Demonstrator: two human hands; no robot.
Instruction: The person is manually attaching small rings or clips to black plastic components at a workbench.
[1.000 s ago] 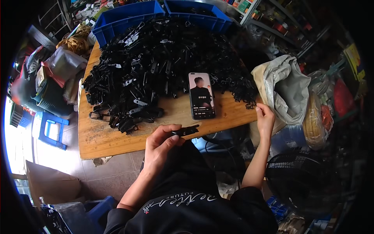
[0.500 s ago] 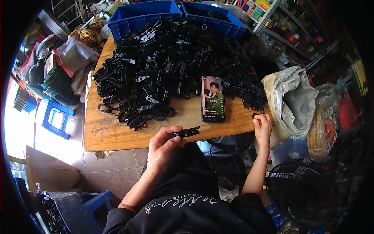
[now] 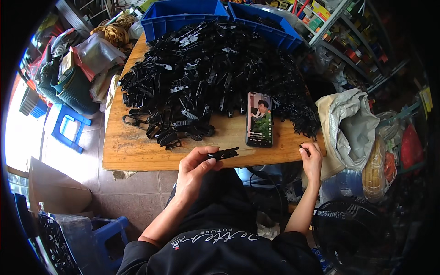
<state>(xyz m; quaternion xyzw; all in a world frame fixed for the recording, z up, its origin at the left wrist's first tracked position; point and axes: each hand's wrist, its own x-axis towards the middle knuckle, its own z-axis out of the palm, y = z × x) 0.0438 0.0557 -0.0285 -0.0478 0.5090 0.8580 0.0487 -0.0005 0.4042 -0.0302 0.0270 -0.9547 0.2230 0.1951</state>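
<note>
My left hand (image 3: 191, 170) is closed at the table's front edge. Between its thumb and fingers is a slim black slotted plastic part (image 3: 224, 153), pointing to the right. Over the table's right front corner, my right hand (image 3: 312, 161) has its fingertips pinched together on a small black piece (image 3: 301, 145), mostly hidden by the fingers. A large heap of similar black parts (image 3: 183, 82) covers the back of the table, with a looser cluster (image 3: 169, 130) in front of it on the left. A smartphone (image 3: 259, 120) stands between the heap and my hands, its screen lit.
Two blue bins (image 3: 183, 23) stand behind the heap on the wooden table (image 3: 123, 153). To the right are an open grey-white sack (image 3: 350, 119), wrapped rolls and a black fan (image 3: 353, 233). Blue stools (image 3: 71, 128) and bags stand on the left.
The whole view has shifted, so the table and heap sit further right in the picture. Both hands keep nearly the same pose and grip; the right one appears slightly lower.
</note>
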